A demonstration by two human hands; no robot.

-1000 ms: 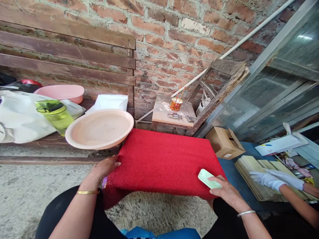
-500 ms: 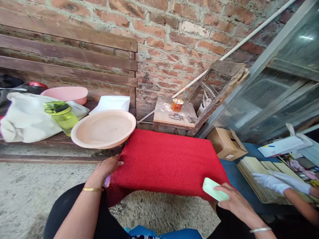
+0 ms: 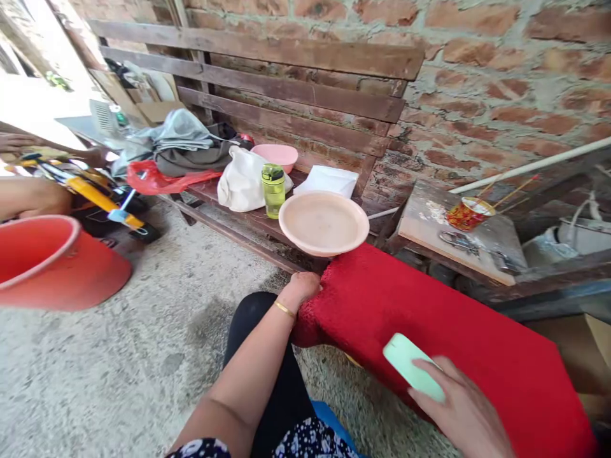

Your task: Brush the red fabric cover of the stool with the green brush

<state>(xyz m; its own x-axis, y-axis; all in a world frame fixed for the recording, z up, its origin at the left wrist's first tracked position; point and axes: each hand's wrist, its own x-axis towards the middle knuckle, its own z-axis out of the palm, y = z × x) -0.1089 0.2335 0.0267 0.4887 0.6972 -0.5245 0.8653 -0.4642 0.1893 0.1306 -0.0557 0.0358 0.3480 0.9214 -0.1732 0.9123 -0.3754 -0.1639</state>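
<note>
A red plush cloth (image 3: 410, 318) is draped over a low, long table in front of my knees. My left hand (image 3: 305, 286) is closed at the cloth's near left corner, its fingers curled around the edge and partly hidden. In my right hand (image 3: 458, 401) is a pale green oblong block (image 3: 413, 366) with rounded corners, shaped like the back of a brush; its underside is out of sight. Thumb and fingers grip its sides, over the near part of the cloth. Just beyond my left hand, a shallow beige basin (image 3: 324, 222) rests by the cloth's far left corner.
A wooden bench (image 3: 229, 219) along the brick wall holds a green bottle (image 3: 273, 191), a white bag (image 3: 243, 178) and a pink basin (image 3: 275, 154). A small table (image 3: 429, 235) bears a paper cup (image 3: 468, 213). An orange bucket (image 3: 62, 264) and another person's arms are left.
My view has swung left, bringing in the bucket and the other person; the gloved hands at right have left view. My right hand and the green block have shifted leftward along the cloth.
</note>
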